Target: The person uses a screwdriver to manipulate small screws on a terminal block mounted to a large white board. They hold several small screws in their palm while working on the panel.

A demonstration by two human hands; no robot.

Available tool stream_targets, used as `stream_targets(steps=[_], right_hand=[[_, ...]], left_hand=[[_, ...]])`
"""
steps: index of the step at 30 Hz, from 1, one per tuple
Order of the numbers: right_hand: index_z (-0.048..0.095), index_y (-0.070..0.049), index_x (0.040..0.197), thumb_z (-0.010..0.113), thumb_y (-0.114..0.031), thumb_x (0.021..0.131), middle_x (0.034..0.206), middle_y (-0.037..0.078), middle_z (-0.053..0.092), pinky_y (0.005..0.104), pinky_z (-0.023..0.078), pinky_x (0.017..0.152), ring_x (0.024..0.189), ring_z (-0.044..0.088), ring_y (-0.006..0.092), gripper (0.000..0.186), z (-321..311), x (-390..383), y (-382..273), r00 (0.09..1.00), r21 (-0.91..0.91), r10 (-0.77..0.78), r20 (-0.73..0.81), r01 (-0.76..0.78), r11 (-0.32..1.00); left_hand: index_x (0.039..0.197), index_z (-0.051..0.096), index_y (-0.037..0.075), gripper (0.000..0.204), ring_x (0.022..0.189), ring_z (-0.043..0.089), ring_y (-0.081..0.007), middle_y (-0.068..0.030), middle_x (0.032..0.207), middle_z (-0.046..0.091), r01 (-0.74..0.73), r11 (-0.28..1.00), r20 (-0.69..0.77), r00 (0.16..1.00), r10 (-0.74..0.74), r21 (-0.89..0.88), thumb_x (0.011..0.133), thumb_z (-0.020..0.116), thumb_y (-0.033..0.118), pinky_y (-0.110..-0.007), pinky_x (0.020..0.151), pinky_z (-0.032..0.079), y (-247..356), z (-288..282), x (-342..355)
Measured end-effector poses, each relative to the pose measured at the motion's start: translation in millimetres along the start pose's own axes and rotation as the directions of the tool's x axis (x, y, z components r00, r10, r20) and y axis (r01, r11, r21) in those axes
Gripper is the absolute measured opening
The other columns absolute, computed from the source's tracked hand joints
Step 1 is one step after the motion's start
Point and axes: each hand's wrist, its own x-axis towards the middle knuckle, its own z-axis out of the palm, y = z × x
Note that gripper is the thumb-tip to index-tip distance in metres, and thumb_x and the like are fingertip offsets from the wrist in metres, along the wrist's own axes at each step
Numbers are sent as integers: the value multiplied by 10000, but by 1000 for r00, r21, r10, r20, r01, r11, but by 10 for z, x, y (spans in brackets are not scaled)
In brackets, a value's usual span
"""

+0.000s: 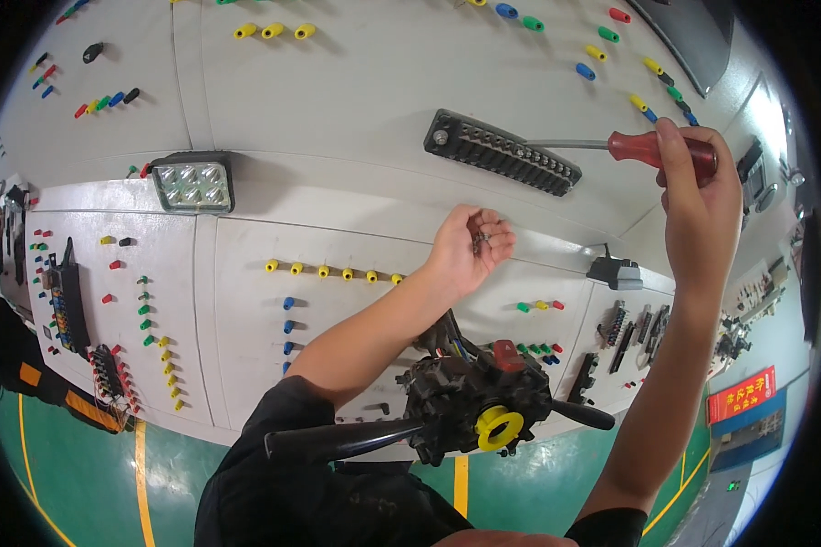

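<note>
A screwdriver [641,147] with a red handle and a long metal shaft is gripped in my right hand [700,182]. Its tip meets the upper edge of a black terminal strip [502,153] mounted aslant on the pale panel, with a row of metal screws along it. Below the strip, my left hand [472,246] is turned palm up with fingers curled. A few small metal screws [481,241] lie in those fingers; their exact number cannot be made out.
A black steering-column switch [456,401] with stalks and a yellow ring juts out below my hands. At left sits a square LED lamp [193,184]. Coloured sockets, such as a yellow one [323,271], stud the panel. Another person's dark sleeve [18,351] shows at far left.
</note>
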Motion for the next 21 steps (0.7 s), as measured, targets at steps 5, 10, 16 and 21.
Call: stream_targets(steps=[5, 10, 16, 21], right_hand=[[601, -12, 859, 647, -407, 834, 673, 9, 561, 191, 381, 608, 614, 461, 69, 399, 6, 19, 56, 999, -72, 11, 31, -9, 997], [594, -9, 852, 648, -395, 838, 679, 10, 563, 192, 366, 592, 613, 453, 66, 390, 54, 5, 68, 999, -65, -41, -11, 40, 997], [589, -7, 845, 644, -369, 845, 680, 12, 561, 194, 368, 595, 618, 451, 67, 367, 56, 4, 36, 999, -34, -14, 40, 16, 999], [588, -5, 843, 643, -363, 846, 676, 16, 558, 197, 370, 596, 618, 451, 70, 363, 56, 21, 76, 998, -37, -15, 53, 17, 999]], left_hand=[[795, 552, 17, 227, 701, 604, -250, -133, 776, 606, -17, 1000, -47, 999, 18, 18, 851, 440, 206, -323, 600, 530, -9, 68, -22], [813, 557, 10, 237, 708, 613, -257, -142, 795, 616, -17, 1000, -31, 999, 18, 20, 858, 433, 207, -333, 608, 532, -16, 47, -14], [855, 565, -9, 272, 731, 632, -272, -154, 821, 629, -6, 1000, 6, 1000, 6, 12, 874, 408, 212, -344, 621, 537, -23, 26, -14], [883, 574, -20, 309, 729, 636, -270, -157, 822, 635, 5, 1000, -21, 1000, -5, 16, 882, 396, 233, -347, 619, 547, -4, 61, -29]])
